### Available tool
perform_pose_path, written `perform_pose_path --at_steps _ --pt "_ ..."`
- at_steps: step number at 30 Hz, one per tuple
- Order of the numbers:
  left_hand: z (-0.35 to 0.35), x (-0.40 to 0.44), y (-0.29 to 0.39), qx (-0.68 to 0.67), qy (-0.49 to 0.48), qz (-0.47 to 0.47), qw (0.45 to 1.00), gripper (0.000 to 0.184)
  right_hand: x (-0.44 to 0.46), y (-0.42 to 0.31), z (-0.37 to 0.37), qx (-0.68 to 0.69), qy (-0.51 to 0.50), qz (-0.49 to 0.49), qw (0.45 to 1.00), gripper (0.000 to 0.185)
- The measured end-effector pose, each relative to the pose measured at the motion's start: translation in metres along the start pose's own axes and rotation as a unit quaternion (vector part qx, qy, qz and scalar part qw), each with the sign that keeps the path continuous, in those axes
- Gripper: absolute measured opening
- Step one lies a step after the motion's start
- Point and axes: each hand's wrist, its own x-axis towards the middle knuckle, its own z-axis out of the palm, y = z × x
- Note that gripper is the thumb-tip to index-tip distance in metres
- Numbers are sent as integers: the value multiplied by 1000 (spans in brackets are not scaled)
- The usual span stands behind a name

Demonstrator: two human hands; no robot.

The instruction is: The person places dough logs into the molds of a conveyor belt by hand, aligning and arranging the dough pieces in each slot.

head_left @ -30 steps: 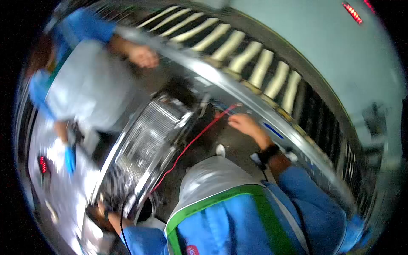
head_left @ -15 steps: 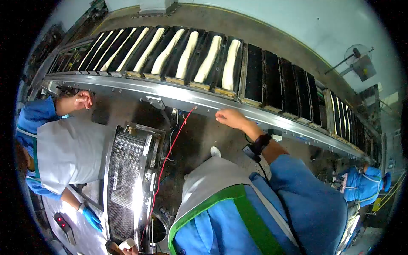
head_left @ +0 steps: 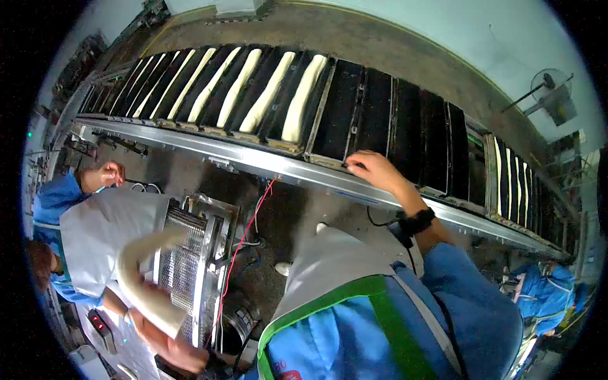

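A long strip of pale dough (head_left: 130,269), bent and smeared by motion, hangs above the metal mesh table at lower left. My left hand (head_left: 174,348), blurred, is closed on its near end. My right hand (head_left: 377,171) has its fingers curled on the near rim of a black baking pan (head_left: 332,117) with no dough in it. This pan sits on the conveyor, just right of several pans that each hold a dough strip (head_left: 304,98).
The conveyor's steel rail (head_left: 266,166) runs across in front of me. A co-worker in a grey apron (head_left: 111,231) stands left, beside the mesh surface (head_left: 180,259). A red cable (head_left: 244,234) hangs between. Another person (head_left: 548,288) works at far right.
My left hand has raised the dough strip from the lower edge. My right hand has moved right and up onto the pan rim. The pans appear further left in view.
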Motion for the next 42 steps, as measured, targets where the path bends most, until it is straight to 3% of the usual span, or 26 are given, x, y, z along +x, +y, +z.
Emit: perform_pose_path --at_steps 1,2,3,5,6,9,11,13,15,17,19,21,22,23,25,29,31,33,35,37,38,42 --pt "21 14 3 -13 -11 -41 999 67 -10 9 -8 -8 23 3 1000 21" --pt "42 33 13 11 -97 -32 995 67 -19 17 -14 -11 30 3 999 21" --pt "68 49 17 -69 -121 -42 989 62 -29 25 -21 -20 28 22 999 22" --pt "133 91 15 -369 -161 -149 903 52 -48 41 -32 -34 35 41 998 22" --pt "163 104 19 -447 -184 -191 854 48 -59 48 -35 -37 49 51 997 23" --pt "256 125 10 -573 -314 -215 726 43 -91 74 -42 -48 70 74 994 24" --pt "321 119 -22 -573 -336 -242 708 46 -111 86 -48 -60 53 98 992 23" --pt "377 105 -70 -479 -406 -310 714 49 -128 90 -54 -48 29 127 990 23" --pt "418 78 -114 -220 -320 -247 888 52 -141 98 -58 -46 68 147 986 19" --pt "424 70 -119 -81 -305 -86 945 52 -153 107 -63 -48 96 125 986 19" --pt "425 67 -115 28 -351 43 935 48 -162 108 -68 -66 77 222 970 22" --pt "425 68 -105 183 -468 40 864 44 -169 109 -66 -39 73 239 967 22" --pt "431 62 -121 143 -435 111 882 48 -170 109 -68 -11 61 261 963 21" --pt "437 60 -135 145 -437 110 881 48 -172 110 -70 15 49 281 958 21" --pt "444 58 -132 205 -488 4 848 52 -176 118 -65 -12 74 245 967 21" --pt "444 70 -147 195 -481 26 854 42 -185 130 -63 -96 115 178 973 23" --pt "442 75 -166 204 -478 63 852 36 -196 138 -63 -97 91 207 969 28" --pt "442 74 -179 159 -451 83 874 34 -205 145 -63 -144 128 191 962 33" --pt "430 63 -137 254 -407 42 877 30 -211 149 -60 -156 139 185 960 35" --pt "417 38 -123 334 -330 107 876 28 -223 153 -53 -190 117 171 960 41" --pt "412 25 -128 302 -261 169 901 28 -231 157 -46 -204 107 156 961 39" --pt "366 -23 -118 233 -220 141 937 28 -244 176 -26 -206 106 109 967 28"
